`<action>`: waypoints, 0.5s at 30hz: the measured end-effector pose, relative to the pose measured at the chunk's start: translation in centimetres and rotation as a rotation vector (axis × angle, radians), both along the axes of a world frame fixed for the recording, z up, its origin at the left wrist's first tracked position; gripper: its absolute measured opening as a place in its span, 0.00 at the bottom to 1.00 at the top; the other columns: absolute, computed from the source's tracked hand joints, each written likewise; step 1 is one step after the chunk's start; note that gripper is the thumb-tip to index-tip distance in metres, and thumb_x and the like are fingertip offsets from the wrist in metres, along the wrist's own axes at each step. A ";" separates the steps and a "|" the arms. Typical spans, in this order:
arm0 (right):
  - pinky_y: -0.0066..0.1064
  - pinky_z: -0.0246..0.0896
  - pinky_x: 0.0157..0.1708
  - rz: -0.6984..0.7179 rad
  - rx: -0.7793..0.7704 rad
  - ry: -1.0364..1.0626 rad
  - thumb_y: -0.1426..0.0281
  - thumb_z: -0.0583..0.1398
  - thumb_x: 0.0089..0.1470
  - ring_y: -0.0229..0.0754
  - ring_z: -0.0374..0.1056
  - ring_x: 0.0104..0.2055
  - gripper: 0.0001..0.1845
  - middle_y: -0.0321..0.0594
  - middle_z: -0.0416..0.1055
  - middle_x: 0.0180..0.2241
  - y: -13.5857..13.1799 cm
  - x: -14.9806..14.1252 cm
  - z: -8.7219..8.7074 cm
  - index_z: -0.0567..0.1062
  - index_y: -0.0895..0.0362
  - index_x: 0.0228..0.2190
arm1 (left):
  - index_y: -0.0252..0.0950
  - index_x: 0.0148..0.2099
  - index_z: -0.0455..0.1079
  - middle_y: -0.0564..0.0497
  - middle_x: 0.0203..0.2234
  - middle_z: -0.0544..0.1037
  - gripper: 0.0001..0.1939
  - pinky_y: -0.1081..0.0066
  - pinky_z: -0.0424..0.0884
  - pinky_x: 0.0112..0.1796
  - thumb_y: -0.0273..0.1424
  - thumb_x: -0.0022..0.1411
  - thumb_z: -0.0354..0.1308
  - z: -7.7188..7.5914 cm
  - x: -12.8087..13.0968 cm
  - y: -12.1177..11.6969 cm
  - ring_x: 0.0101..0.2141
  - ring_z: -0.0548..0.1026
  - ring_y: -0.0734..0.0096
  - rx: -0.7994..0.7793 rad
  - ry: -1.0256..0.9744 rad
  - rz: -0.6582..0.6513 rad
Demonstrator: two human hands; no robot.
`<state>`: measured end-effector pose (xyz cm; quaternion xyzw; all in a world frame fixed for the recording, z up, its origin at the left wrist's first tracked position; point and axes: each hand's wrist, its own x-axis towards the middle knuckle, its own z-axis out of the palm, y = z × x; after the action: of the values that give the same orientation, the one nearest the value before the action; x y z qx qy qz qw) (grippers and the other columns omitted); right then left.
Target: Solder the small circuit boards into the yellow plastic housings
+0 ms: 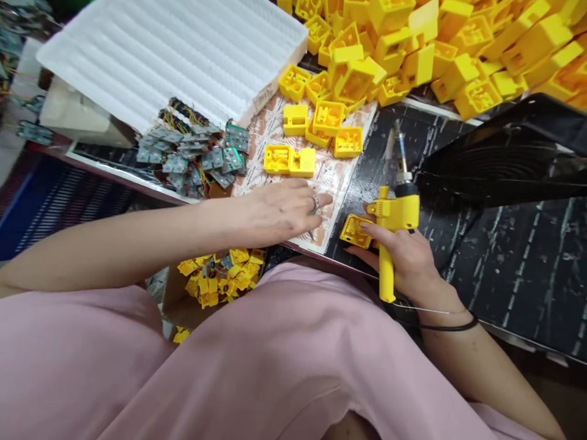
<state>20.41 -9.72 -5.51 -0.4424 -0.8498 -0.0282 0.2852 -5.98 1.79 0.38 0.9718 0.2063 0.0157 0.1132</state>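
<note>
My right hand (410, 260) is closed around a yellow soldering gun (397, 214), its metal tip pointing away from me. The same hand's thumb and fingers also pinch a small yellow plastic case (355, 231), open side up, near the table edge. Over a worn printed sheet (342, 177) is my left hand (287, 211), fingers curled down and a ring on one. A small greenish bit shows by its fingers; what they hold is mostly hidden. Just beyond, two yellow cases (290, 160) sit side by side on the sheet.
Yellow cases (413, 55) are heaped at the back right. Small circuit boards with wires (197, 150) lie piled at left, before a white foam slab (174, 55). A black bag-like thing (509, 153) is at right. Below the table, a cardboard box (177, 299) holds yellow parts.
</note>
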 end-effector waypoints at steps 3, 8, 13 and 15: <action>0.36 0.70 0.44 0.011 -0.009 0.007 0.60 0.68 0.54 0.43 0.75 0.39 0.28 0.37 0.76 0.34 -0.1 0.5 0.4 0.68 0.55 0.53 | 0.38 0.60 0.69 0.38 0.65 0.66 0.21 0.62 0.69 0.55 0.27 0.66 0.51 -1.2 -0.4 -0.8 0.57 0.73 0.59 -0.131 -0.054 -0.131; 0.37 0.72 0.44 -0.024 -0.008 0.034 0.62 0.69 0.53 0.43 0.75 0.37 0.28 0.39 0.77 0.36 -0.6 1.2 0.6 0.68 0.57 0.52 | 0.41 0.56 0.71 0.47 0.51 0.79 0.18 0.55 0.66 0.54 0.39 0.70 0.50 -1.4 -2.4 -0.5 0.51 0.75 0.58 -0.086 -0.132 0.314; 0.37 0.71 0.46 -0.013 -0.001 0.036 0.64 0.69 0.55 0.41 0.74 0.34 0.26 0.37 0.76 0.34 -0.6 0.8 0.6 0.68 0.56 0.51 | 0.42 0.47 0.76 0.49 0.45 0.82 0.16 0.52 0.63 0.53 0.44 0.67 0.54 -2.1 -1.9 -2.0 0.48 0.75 0.56 -0.004 -0.180 0.469; 0.39 0.70 0.47 -0.021 -0.009 0.035 0.64 0.68 0.56 0.41 0.73 0.33 0.25 0.37 0.76 0.34 -0.5 0.3 0.6 0.68 0.56 0.52 | 0.41 0.45 0.76 0.50 0.43 0.82 0.13 0.52 0.61 0.56 0.42 0.66 0.56 -3.0 -1.2 -2.6 0.49 0.75 0.58 -0.044 -0.234 0.485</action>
<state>20.67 -10.18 -4.93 -0.4530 -0.8401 -0.0198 0.2977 -7.16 -0.80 -2.62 0.8827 0.4190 0.1504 0.1503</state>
